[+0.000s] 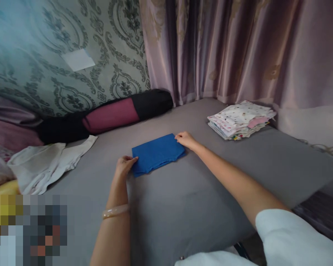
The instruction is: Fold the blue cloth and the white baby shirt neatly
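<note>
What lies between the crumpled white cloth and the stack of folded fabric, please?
The head view shows the blue cloth between them on the gray surface, with the left hand and right hand at its edges.

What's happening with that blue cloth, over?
Left hand on left edge, right hand on far right corner. Blue cloth folded, lying on the grey surface. Cloth stack off right, not in the way.
</note>
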`<state>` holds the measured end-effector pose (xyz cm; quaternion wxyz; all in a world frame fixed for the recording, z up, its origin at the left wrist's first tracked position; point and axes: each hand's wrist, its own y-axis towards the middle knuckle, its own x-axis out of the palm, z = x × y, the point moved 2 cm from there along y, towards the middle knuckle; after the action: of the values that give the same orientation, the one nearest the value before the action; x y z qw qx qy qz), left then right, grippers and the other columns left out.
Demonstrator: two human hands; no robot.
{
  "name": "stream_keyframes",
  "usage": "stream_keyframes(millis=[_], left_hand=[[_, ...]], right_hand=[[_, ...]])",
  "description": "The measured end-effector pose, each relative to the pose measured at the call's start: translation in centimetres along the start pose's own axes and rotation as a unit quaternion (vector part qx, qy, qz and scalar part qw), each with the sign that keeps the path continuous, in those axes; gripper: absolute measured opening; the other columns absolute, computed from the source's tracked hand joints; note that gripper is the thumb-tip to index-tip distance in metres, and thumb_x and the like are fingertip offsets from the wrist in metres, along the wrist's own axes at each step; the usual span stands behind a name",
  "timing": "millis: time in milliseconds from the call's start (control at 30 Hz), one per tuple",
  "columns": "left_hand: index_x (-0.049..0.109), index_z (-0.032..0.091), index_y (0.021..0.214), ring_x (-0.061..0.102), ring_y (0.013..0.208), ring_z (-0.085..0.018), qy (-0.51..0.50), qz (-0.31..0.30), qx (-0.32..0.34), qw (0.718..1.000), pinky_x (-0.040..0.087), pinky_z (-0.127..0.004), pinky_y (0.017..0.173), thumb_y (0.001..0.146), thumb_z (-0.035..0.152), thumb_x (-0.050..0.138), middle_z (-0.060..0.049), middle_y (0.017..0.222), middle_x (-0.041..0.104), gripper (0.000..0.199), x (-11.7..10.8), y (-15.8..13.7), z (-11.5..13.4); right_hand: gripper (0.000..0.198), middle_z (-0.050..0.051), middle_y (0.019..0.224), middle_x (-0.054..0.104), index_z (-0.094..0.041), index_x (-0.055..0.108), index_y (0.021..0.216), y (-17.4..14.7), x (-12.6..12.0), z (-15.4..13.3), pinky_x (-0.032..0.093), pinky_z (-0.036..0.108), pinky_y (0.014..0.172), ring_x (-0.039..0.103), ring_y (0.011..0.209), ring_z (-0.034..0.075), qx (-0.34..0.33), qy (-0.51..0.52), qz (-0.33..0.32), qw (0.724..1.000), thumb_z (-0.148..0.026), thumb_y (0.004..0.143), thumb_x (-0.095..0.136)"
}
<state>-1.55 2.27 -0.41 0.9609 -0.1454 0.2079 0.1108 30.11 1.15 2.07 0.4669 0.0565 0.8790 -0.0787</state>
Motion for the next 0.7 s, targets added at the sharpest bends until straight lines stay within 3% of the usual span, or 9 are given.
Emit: stream_keyframes(millis=[167, 400, 600, 700], left_hand=[[0.054, 0.019, 0.047, 0.034, 0.041, -0.010, 0.029, 0.008, -0.003, 1.000, 0.023, -0.023, 0.043, 0.053, 0.022, 0.084, 0.003, 0.041, 0.043, 0.030, 0.4, -0.2, 0.4], [0.052, 0.022, 0.046, 0.039, 0.041, -0.013, 0.030, 0.016, -0.036, 0.999, 0.026, -0.024, 0.042, 0.046, 0.017, 0.084, 0.002, 0.041, 0.045, 0.032, 0.4, -0.6, 1.6], [0.054, 0.019, 0.056, 0.047, 0.048, -0.014, 0.128, 0.002, -0.028, 0.991, 0.033, -0.025, 0.047, 0.061, 0.026, 0.076, 0.002, 0.048, 0.048, 0.024, 0.2, -1.2, 2.5], [0.053, 0.019, 0.061, 0.047, 0.047, -0.013, 0.113, -0.004, -0.037, 0.993, 0.035, -0.023, 0.045, 0.067, 0.028, 0.071, 0.005, 0.047, 0.046, 0.021, 0.4, -1.5, 3.0]], right_hand=[[0.032, 0.015, 0.095, 0.072, -0.016, 0.073, 0.090, 0.4, -0.6, 1.7, 0.048, 0.032, 0.076, 0.067, 0.091, 0.026, 0.035, -0.042, -0.027, 0.998, -0.035, 0.090, 0.048], [0.035, 0.018, 0.110, 0.068, -0.016, 0.070, 0.107, 0.5, 0.7, 0.3, 0.049, 0.037, 0.084, 0.064, 0.103, 0.029, 0.056, -0.055, -0.046, 0.996, -0.039, 0.089, 0.051], [0.035, 0.015, 0.110, 0.069, -0.017, 0.069, 0.109, 0.5, 0.2, -0.4, 0.050, 0.031, 0.085, 0.064, 0.106, 0.025, 0.060, -0.035, -0.065, 0.995, -0.039, 0.089, 0.052], [0.032, 0.014, 0.108, 0.069, -0.017, 0.070, 0.106, 0.3, -0.1, -0.5, 0.050, 0.028, 0.083, 0.064, 0.105, 0.024, 0.066, -0.024, -0.072, 0.995, -0.037, 0.088, 0.053]])
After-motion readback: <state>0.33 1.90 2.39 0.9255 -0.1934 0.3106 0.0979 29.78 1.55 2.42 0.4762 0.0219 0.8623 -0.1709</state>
